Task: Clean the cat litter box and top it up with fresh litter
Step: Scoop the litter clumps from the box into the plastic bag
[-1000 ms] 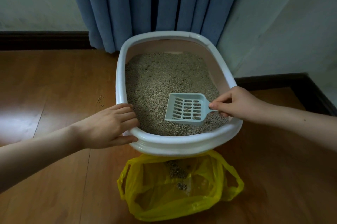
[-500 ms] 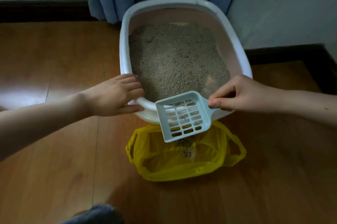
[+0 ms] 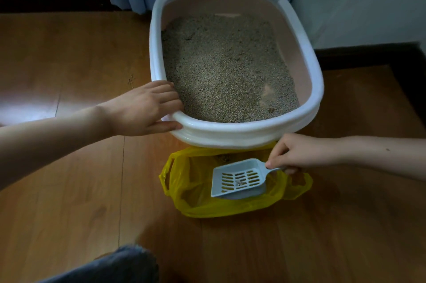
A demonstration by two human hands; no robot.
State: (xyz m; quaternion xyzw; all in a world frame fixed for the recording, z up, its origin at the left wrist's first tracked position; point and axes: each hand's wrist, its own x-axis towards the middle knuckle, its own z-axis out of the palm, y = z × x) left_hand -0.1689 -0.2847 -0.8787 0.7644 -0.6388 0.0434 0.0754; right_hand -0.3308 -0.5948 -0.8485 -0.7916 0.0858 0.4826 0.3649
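My right hand point(image 3: 297, 152) pinches the light, stiff scoop point(image 3: 239, 179) by its thin handle, holding it over the open yellow bag point(image 3: 184, 181), a flimsy thing. My left hand point(image 3: 147, 110) grips the litter box point(image 3: 232, 133) rim; it is likely heavy. The floor point(image 3: 69, 190) gives room alongside.

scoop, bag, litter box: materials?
Scoop: rigid pale-blue plastic, moulded slots, matte. Bag: thin yellow plastic film, translucent, crinkled, slightly glossy. Litter box: hard white plastic rim with soft sheen, pinkish inner wall; looks moulded.
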